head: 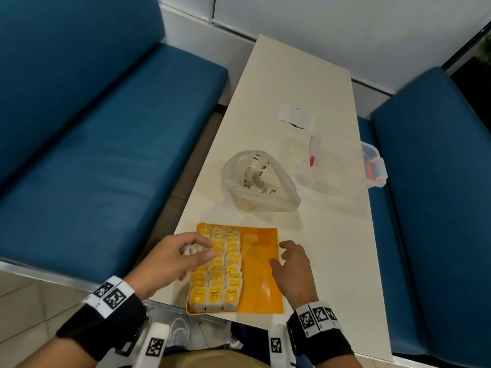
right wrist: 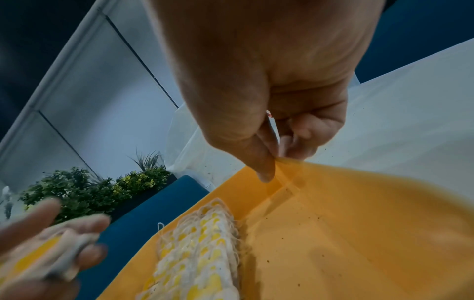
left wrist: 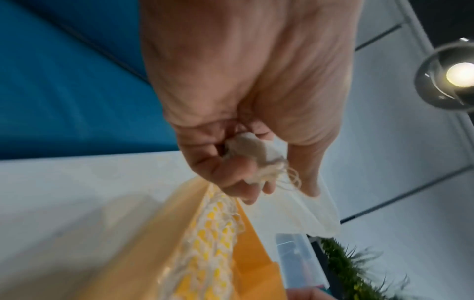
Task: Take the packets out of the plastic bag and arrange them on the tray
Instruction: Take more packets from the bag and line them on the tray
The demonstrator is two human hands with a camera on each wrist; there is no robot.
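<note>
I see the flat yellow-orange plastic tray (head: 261, 261) at the near end of the long cream tabletop (head: 329, 235), and I use that tray as my landmark. My left hand (head: 170, 257) hovers over the tray's left edge, fingers curled round a small bunch of pale paper tea packets (left wrist: 252, 156) with yellow labels and loose strings — the left wrist view shows the strings trailing out between the fingertips. On the left half of the tray, three neat columns of the same yellow-labelled packets (head: 220, 269) lie overlapping from the far rim to the near rim; the right half of the tray is bare orange plastic with a few dark specks on it.

My right hand (head: 292, 269) sits at the tray's right edge, holding nothing, fingers loosely bent. In the right wrist view its thumb and fingertips sit on the tray's rim near the far right corner, though I cannot tell whether they pinch it or only touch it.

Beyond the tray, further along the tabletop, stands the clear plastic bag (head: 259, 181) with its mouth rolled open and more packets heaped inside. To the right of the bag — well apart from the tray — is a clear plastic box with red-orange clips (head: 342, 166).
</note>
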